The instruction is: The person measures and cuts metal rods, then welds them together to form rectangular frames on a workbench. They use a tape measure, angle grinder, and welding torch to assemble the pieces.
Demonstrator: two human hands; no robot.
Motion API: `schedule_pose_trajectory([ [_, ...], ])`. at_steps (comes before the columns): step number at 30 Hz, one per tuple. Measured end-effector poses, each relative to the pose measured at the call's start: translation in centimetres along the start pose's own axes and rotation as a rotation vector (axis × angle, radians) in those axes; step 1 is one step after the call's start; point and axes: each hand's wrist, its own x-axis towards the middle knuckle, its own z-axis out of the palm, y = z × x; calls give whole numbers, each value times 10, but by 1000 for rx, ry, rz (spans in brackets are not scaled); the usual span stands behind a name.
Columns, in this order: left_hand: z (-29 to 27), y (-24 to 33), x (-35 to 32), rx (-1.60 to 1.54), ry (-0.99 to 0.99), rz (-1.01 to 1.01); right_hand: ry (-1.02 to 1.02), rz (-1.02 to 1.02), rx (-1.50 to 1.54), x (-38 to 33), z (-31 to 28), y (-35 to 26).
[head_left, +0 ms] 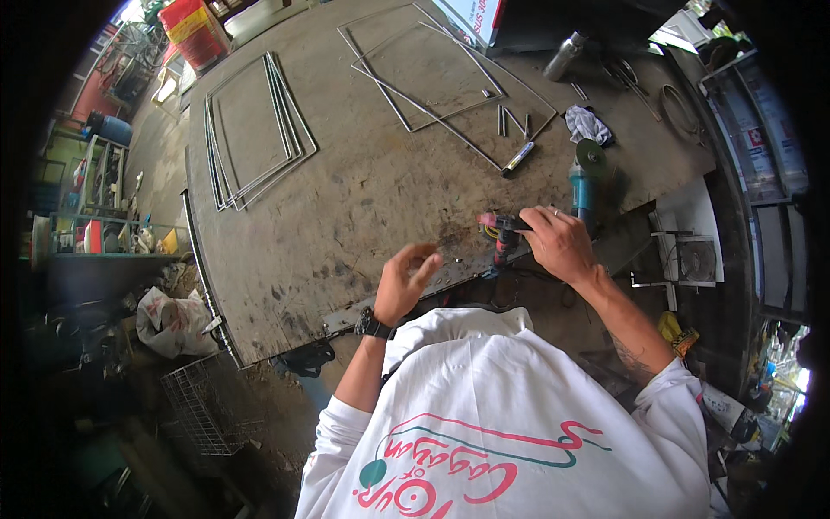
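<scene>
Right of the frame's centre, a red-and-black hand grinder (501, 251) sits at the worktable's (337, 238) near edge, the right hand (559, 246) clamped on its black part. Leftward, the left hand (405, 281) hovers, thumb and fingers apart. A teal angle grinder (581, 192) lies farther right.

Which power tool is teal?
The teal angle grinder, its round disc beside the crumpled pale cloth; the other power tool, at the right hand, is red and black.

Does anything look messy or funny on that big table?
A bit. The cloth is crumpled beside the teal grinder, and the metal frames toward the far side cross crookedly, unlike the neater stack at left. Dark marks blotch the tabletop.
</scene>
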Motion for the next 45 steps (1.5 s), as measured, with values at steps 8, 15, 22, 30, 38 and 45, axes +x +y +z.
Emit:
schedule_pose_trajectory([
  [8, -44, 28, 11, -357, -24, 99, 9, 145, 109, 22, 9, -68],
  [15, -64, 15, 11, -354, -162, 105, 19, 181, 71, 19, 18, -105],
  [22, -66, 15, 17, -389, -216, 110, 11, 191, 39, 18, 22, -120],
  [30, -81, 15, 22, -195, -223, 139, -2, 196, 67, 20, 35, -116],
  [38, -192, -155, -1, -1025, 608, -411, 44, 313, 89, 15, 37, -84],
  [45, -152, -172, -50, -907, 379, -585, -63, 396, 151, 27, 64, -74],
])
